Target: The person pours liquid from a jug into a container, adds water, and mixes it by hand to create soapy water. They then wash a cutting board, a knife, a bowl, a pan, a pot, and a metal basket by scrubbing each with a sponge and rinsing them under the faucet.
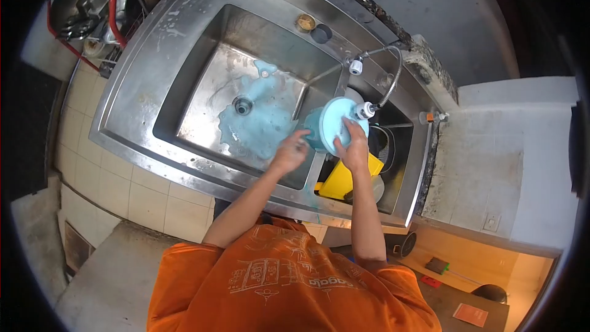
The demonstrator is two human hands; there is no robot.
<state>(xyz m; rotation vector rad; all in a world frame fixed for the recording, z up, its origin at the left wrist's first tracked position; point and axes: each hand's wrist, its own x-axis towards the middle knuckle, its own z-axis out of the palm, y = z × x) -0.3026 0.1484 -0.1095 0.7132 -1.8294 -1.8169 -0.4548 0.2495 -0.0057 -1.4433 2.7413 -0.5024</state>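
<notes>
A light blue round lid or dish [335, 124] is tilted under the white tap head [365, 109] at the right basin. My right hand [353, 146] grips its right part, fingers on the pale face. Just left of it, my left hand [291, 151] has its fingers partly curled near a teal container [313, 130]; whether it touches the container is unclear. Bluish liquid [255, 126] is spread over the floor of the large left basin [203, 86], around the drain [243, 106]. Below my right hand, a yellow container [344, 178] lies in the right basin.
A flexible metal hose [394, 83] arches over the right basin, where dark dishes [384, 147] also lie. Two small round items, one a golden scrubber [305, 23], rest on the back ledge. A dish rack [92, 12] with utensils stands at the upper left.
</notes>
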